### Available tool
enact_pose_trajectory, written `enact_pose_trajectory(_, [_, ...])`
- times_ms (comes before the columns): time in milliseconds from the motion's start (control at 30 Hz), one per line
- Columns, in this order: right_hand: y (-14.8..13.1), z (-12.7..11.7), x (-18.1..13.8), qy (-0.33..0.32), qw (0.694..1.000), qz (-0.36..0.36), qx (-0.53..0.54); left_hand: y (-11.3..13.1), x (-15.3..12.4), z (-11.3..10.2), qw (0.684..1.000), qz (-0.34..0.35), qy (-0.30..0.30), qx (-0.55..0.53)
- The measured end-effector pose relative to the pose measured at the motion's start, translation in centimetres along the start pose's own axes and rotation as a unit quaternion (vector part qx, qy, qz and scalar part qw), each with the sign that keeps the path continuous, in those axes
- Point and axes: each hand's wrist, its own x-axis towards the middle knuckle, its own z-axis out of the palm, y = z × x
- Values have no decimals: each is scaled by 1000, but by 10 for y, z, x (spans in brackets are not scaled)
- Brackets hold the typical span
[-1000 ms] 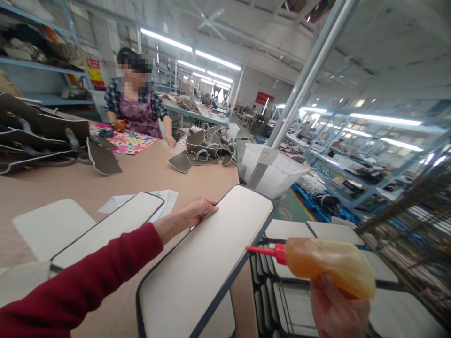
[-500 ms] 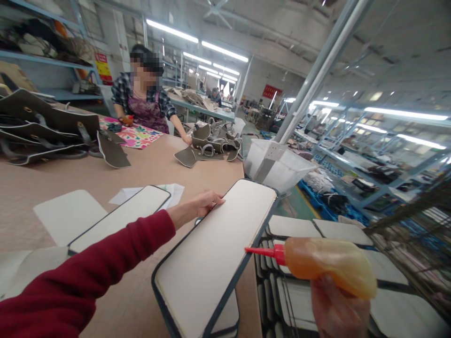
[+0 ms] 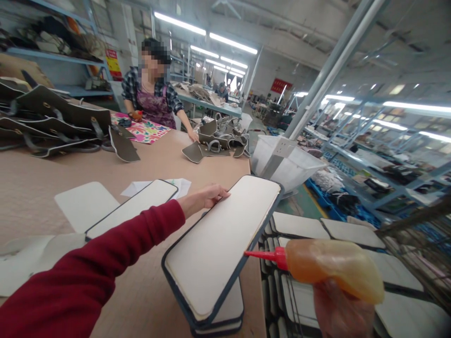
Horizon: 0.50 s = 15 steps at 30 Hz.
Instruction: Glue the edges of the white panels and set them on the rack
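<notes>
My left hand (image 3: 214, 195) grips the far left edge of a long white panel (image 3: 221, 249) with rounded corners and a dark rim, fingers on its top face. The panel slants over the table's edge, above another dark-rimmed panel (image 3: 230, 305). In my right hand (image 3: 340, 305) is a squeeze glue bottle (image 3: 331, 265) of amber liquid, lying nearly level. Its red nozzle tip is at the panel's right edge; a thin yellowish line shows along that edge. My right fingers are partly hidden beneath the bottle.
Another white panel (image 3: 136, 206) lies on the brown table (image 3: 127, 300), left of my hand. Several similar panels (image 3: 299, 225) sit below on the right. Across the table, a person (image 3: 153, 96) reaches toward dark bag pieces (image 3: 214, 138). A white bin (image 3: 306, 162) stands behind a slanting post (image 3: 317, 70).
The scene has shifted slightly right in view. Along the panel's right edge, the nozzle tip has slid a little toward the near end. Both hands keep their hold.
</notes>
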Motion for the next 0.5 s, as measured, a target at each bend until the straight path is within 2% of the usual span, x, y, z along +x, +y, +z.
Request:
enact_pose_trajectory(200, [4,-2,-5,-25,999,24,-14,2,3,-1,1000,-8,-2,3])
enact_pose_trajectory(333, [-4,6,-8,-9,999,41,33,3,7,-3,1000,-2,15,-4])
enact_pose_trajectory(500, [-4,6,-14,-8,998,65,8,5,8,-4,999,1,37,-16])
